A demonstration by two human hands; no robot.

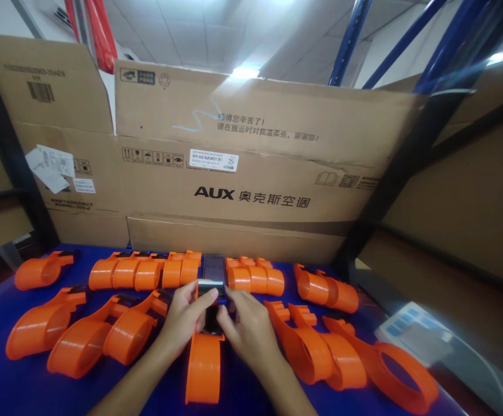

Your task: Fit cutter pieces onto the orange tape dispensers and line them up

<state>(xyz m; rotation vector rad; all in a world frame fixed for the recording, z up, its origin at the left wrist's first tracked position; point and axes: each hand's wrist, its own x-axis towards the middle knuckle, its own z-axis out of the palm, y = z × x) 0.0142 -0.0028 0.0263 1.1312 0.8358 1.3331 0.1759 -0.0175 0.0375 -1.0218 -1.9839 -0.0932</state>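
Observation:
Both my hands are closed on one orange tape dispenser (203,370) in the middle of the table. Its round body points toward me, and a pale serrated blade strip (210,283) shows at its far, dark head. My left hand (184,315) grips the left side of that head, its thumb lying just below the blade. From the right, my right hand (249,318) pinches the head, thumb and fingers bent inward; its fingertips are partly hidden. Just beyond the fingers lies a dark, ridged block (213,267); I cannot tell whether it is attached.
Several more orange dispensers stand in rows on the blue tabletop (164,393), to the left (80,349) and right (344,361). A cardboard sheet (160,190) walls off the back. A plastic-wrapped blue-and-white packet (411,329) lies at the right. Dark frame posts (376,202) flank the table.

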